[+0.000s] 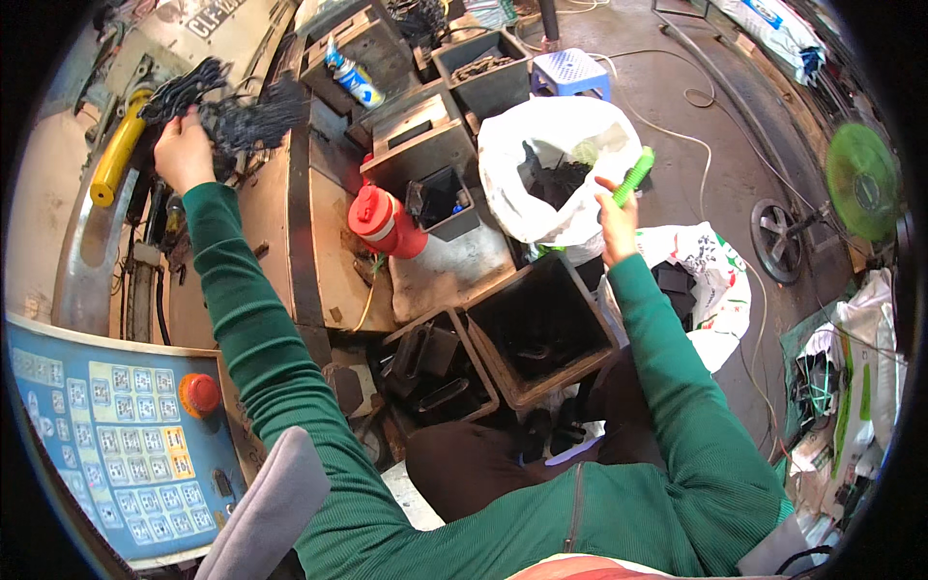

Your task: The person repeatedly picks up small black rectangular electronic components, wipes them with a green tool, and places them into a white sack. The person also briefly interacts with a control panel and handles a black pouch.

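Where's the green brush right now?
In the head view, the green brush is right of centre, held in the right hand, just over the open white bag of dark parts.

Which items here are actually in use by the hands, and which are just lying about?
In use:
- left hand on the black tangled moulded piece
- right hand holding the green plastic brush
- white plastic sack of black parts

Lying about:
- red lidded flask
- blue plastic stool
- green fan
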`<state>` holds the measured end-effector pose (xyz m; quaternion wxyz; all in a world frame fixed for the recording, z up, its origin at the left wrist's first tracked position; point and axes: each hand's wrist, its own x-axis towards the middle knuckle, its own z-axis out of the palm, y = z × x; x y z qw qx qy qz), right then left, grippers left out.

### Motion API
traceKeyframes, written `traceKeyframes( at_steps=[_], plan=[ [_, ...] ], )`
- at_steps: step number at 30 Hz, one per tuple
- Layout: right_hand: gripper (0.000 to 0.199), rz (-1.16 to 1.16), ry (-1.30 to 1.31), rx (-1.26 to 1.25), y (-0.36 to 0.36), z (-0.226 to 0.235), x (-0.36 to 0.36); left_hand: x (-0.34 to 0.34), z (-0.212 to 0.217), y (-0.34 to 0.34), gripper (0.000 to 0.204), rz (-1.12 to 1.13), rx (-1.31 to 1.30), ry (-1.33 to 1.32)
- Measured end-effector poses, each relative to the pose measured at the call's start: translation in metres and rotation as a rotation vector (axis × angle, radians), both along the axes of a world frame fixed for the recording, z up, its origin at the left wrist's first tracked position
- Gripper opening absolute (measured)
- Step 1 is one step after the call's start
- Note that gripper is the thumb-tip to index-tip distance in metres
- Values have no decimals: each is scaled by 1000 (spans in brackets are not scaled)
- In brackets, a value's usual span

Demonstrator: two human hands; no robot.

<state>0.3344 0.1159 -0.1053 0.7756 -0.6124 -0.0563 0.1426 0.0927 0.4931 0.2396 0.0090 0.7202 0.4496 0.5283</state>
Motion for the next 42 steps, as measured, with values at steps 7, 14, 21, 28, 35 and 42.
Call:
traceKeyframes(
  at_steps=[7, 14, 21, 28, 35, 42],
  plan=[
    [40, 190, 397, 26, 26, -48, 0, 122, -70, -96, 22, -736, -554, -239],
    [60, 225, 584, 93, 30, -70, 5, 231, -187, -149, 14, -873, -801, -179],
    [61, 10, 630, 112, 21, -55, 2, 207, -345, -137, 32, -511, -1080, 357],
    [38, 124, 501, 144, 29, -38, -17, 52, -331, -196, 43, -713, -817, 404],
    [21, 759, 28, -124, -8, 19, -101, -14, -263, -299, 52, -839, -1280, -205],
    [18, 895, 3, -345, -84, 26, -218, -60, -288, -383, 35, -785, -1249, -3]
  ],
)
